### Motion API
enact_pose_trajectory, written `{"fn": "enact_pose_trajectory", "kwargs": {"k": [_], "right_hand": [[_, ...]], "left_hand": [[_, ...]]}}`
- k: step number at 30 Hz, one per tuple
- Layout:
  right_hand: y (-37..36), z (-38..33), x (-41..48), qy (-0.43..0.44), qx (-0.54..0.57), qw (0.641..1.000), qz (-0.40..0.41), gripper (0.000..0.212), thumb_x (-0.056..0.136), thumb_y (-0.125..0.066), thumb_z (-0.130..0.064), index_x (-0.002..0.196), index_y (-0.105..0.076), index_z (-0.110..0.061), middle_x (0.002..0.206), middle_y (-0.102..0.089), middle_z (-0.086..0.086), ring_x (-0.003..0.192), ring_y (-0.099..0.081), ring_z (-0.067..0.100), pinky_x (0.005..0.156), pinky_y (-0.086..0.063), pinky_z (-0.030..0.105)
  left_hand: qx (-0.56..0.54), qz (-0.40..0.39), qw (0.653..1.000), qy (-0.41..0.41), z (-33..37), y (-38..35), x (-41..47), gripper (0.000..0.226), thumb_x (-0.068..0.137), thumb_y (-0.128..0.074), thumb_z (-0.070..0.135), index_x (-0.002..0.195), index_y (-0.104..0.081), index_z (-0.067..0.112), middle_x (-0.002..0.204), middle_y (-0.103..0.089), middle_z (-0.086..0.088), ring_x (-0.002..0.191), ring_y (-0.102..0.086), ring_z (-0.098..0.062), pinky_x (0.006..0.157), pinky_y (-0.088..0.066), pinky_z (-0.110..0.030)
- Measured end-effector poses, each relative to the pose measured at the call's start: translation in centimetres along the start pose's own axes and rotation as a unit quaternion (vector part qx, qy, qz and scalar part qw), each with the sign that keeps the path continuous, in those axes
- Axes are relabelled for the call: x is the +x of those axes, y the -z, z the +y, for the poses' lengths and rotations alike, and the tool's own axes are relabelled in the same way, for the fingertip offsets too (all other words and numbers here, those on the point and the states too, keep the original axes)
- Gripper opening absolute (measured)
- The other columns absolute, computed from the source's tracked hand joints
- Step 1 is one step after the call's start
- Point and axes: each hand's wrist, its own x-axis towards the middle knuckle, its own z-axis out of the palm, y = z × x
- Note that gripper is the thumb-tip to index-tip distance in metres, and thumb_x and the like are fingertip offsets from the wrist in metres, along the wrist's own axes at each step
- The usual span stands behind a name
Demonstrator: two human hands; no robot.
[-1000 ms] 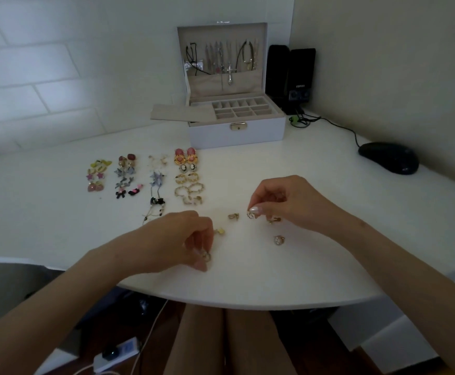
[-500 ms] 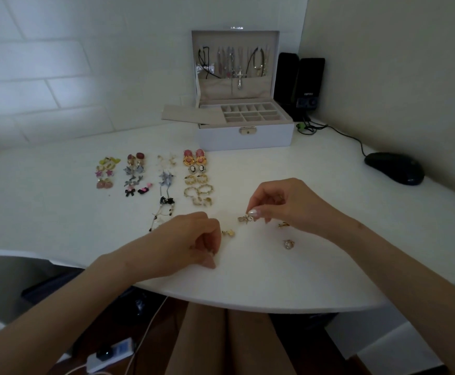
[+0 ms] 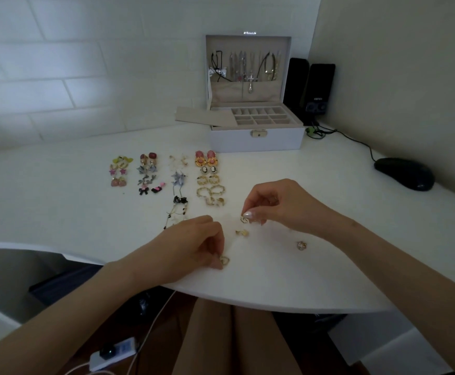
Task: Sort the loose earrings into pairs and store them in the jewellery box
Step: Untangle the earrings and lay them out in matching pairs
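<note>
- Near the front edge of the white bench (image 3: 275, 282), the left hand (image 3: 194, 244) pinches a small gold heart-shaped earring (image 3: 224, 260) in curled fingers. I cannot tell whether it touches the surface.
- Slightly farther from that edge, the right hand (image 3: 275, 204) grips a small gold-and-white earring (image 3: 244, 219) at its fingertips.
- Between the hands lies a loose gold earring (image 3: 242, 233). A pale round stone earring (image 3: 301, 245) lies apart, toward the right.
- Four columns of sorted earring pairs (image 3: 166, 180) sit mid-bench. The open white jewellery box (image 3: 256, 142) stands at the far edge, its visible compartments apparently unfilled.
- Risk: the heart earring is close to the curved front edge, so a slipped pinch would likely send it off the bench.
- Risk: the long dangling earrings (image 3: 176, 215) lie just beside the left knuckles, and a careless wrist sweep could scatter that column.
- Risk: the gold pieces look alike, so a mismatched pair seems possible.
- Room: bare bench runs from the right hand toward the box. The black computer mouse (image 3: 403, 173) near the right edge is well apart.
</note>
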Motion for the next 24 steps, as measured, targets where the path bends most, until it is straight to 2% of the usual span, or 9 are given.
{"fn": "enact_pose_trajectory", "kwargs": {"k": [5,9,14,19,24], "right_hand": [[-0.6,-1.1,0.7,0.009,-0.004,1.0,-0.009,0.012,0.08,-0.071,-0.01,0.075,-0.068,-0.021,0.067,-0.069,-0.005,0.058,-0.06,0.006,0.063,-0.049,0.022],[-1.2,-1.8,1.3,0.006,-0.007,1.0,-0.016,0.008,0.08,-0.07,-0.012,0.077,-0.069,-0.019,0.071,-0.07,-0.002,0.06,-0.061,0.005,0.063,-0.051,0.03],[-2.3,-3.2,2.4,0.023,0.004,0.999,-0.038,0.006,0.08,-0.071,-0.009,0.078,-0.069,-0.014,0.066,-0.067,-0.008,0.059,-0.06,0.002,0.057,-0.044,0.011],[-3.8,-4.8,4.3,0.042,0.018,0.997,-0.055,0.006,0.08,-0.07,-0.009,0.078,-0.069,-0.014,0.067,-0.068,-0.006,0.057,-0.06,0.003,0.055,-0.044,0.012],[-5.6,-6.2,6.1,0.05,0.035,0.995,-0.082,0.009,0.082,-0.069,-0.01,0.077,-0.067,-0.017,0.066,-0.068,-0.006,0.058,-0.06,0.004,0.056,-0.044,0.014]], "left_hand": [[-0.01,0.017,1.0,-0.024,-0.5,0.2,-0.7,0.018,0.086,-0.06,0.035,0.079,-0.044,0.038,0.087,-0.048,0.018,0.082,-0.045,0.007,0.066,-0.035,-0.006],[-0.106,0.043,0.993,-0.013,-1.1,0.9,-1.5,0.007,0.088,-0.059,0.023,0.088,-0.053,0.027,0.083,-0.058,0.014,0.079,-0.055,0.0,0.067,-0.044,-0.014],[-0.289,0.069,0.955,0.021,-2.3,2.9,-2.6,0.006,0.085,-0.062,0.007,0.091,-0.058,0.009,0.082,-0.068,0.004,0.077,-0.066,-0.011,0.067,-0.052,-0.021],[-0.359,0.126,0.923,0.048,-3.9,4.9,-4.1,0.008,0.082,-0.061,-0.001,0.09,-0.062,-0.001,0.087,-0.069,-0.011,0.076,-0.064,-0.013,0.067,-0.051,-0.019],[-0.408,0.177,0.891,0.089,-5.7,5.7,-5.8,0.01,0.08,-0.062,0.002,0.09,-0.065,0.001,0.092,-0.072,-0.008,0.084,-0.066,-0.011,0.072,-0.051,-0.016]]}}
